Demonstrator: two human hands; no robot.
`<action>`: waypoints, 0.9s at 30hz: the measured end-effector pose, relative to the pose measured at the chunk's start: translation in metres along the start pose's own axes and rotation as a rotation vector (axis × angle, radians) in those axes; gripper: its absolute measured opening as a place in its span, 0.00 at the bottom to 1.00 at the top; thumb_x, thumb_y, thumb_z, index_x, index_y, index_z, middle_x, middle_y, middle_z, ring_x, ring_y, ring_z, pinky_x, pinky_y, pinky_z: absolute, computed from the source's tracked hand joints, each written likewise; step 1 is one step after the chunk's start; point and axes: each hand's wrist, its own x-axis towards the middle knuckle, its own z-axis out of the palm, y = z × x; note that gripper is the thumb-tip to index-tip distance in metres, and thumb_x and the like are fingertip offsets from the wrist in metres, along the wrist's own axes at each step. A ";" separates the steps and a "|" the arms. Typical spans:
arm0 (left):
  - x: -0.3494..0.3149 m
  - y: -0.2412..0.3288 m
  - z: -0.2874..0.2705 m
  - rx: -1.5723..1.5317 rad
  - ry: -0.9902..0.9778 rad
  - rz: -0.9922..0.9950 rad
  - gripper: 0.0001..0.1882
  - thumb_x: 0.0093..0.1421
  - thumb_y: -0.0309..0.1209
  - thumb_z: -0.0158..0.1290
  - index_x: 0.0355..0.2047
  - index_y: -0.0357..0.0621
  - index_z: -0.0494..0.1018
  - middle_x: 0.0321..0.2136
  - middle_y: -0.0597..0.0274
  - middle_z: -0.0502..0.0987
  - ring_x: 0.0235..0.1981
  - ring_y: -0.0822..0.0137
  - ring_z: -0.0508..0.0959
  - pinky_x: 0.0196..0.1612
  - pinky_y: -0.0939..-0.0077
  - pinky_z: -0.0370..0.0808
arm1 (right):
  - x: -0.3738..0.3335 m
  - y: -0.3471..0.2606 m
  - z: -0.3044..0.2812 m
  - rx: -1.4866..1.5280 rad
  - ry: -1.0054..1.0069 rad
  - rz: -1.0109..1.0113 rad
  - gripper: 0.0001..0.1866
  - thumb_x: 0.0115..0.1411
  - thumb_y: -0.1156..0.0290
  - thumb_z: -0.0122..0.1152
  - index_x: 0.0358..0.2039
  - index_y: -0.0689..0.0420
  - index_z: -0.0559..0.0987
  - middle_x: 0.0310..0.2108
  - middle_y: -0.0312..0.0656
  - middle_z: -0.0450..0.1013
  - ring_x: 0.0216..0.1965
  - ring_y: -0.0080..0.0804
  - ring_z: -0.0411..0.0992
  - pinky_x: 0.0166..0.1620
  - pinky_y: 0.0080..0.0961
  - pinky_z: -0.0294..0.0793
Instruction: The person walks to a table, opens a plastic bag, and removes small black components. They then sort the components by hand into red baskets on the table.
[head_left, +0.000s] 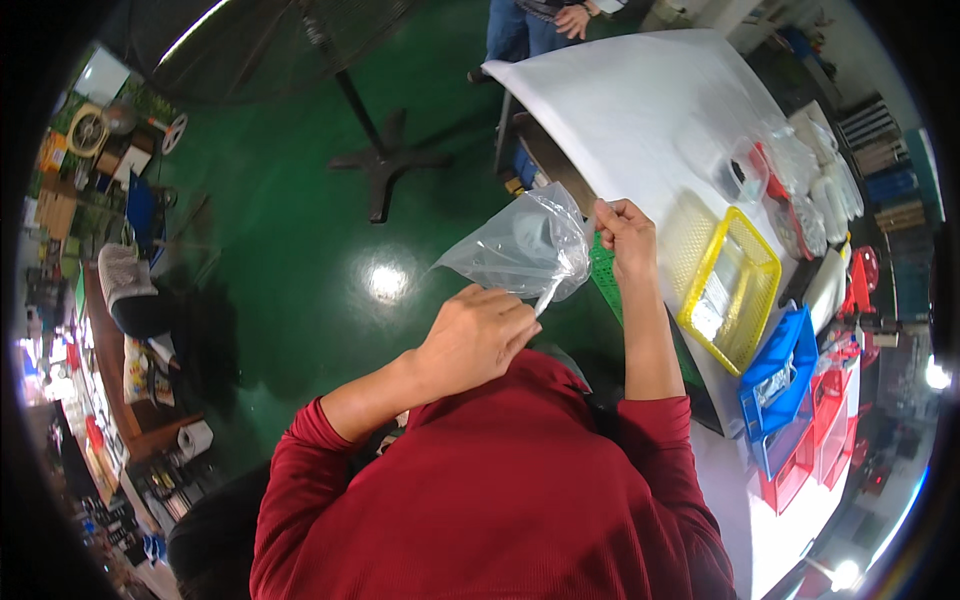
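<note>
1. Clear plastic bag (515, 240): in front of the person's chest, above the green floor (290, 250) and just beside the near edge of the desk. Its wide part spreads to the left; its film bunches at the right, where a narrow whitish strip runs down.
2. Left hand (475, 335): back uppermost, fingers curled and pinching the lower end of that strip.
3. Right hand (630, 240): raised at the bag's right edge, thumb and fingers pressed together; whether film lies between them cannot be told.
4. Desk (650, 110): white-topped, to the right. A green basket (606, 282) shows below the right hand, partly hidden by the forearm.
5. Yellow basket (707, 262): on the desk, right of the right forearm, with clear packaging inside.
6. Blue bin (805, 350): just beyond the yellow basket, near red bins (832, 425).
7. Clear packages (825, 210): clustered toward the desk's far right side.
8. Background: a black fan stand (380, 165) on the floor; at the upper edge, another person (525, 35) in blue trousers, one hand visible.
</note>
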 end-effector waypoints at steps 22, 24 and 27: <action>-0.018 -0.062 -0.067 -0.145 0.610 -0.169 0.06 0.58 0.30 0.52 0.29 0.41 0.72 0.29 0.62 0.75 0.34 0.61 0.75 0.58 0.51 0.58 | 0.071 0.021 0.176 0.003 -1.113 0.260 0.19 0.61 0.57 0.56 0.45 0.57 0.70 0.45 0.43 0.72 0.45 0.25 0.68 0.53 0.23 0.63; -0.014 -0.078 -0.072 -0.331 0.970 -0.324 0.08 0.63 0.29 0.45 0.31 0.40 0.72 0.30 0.61 0.75 0.40 0.62 0.74 0.56 0.57 0.61 | 0.068 -0.004 0.178 0.324 -1.315 0.382 0.45 0.50 0.46 0.64 0.62 0.52 0.54 0.53 0.46 0.64 0.52 0.33 0.65 0.57 0.29 0.60; -0.002 -0.098 -0.055 -0.398 1.206 -0.350 0.13 0.66 0.31 0.40 0.32 0.38 0.72 0.34 0.58 0.74 0.48 0.61 0.71 0.53 0.66 0.65 | 0.062 -0.015 0.182 -0.070 -1.352 0.082 0.67 0.35 0.43 0.73 0.67 0.47 0.38 0.57 0.48 0.60 0.57 0.41 0.62 0.60 0.34 0.57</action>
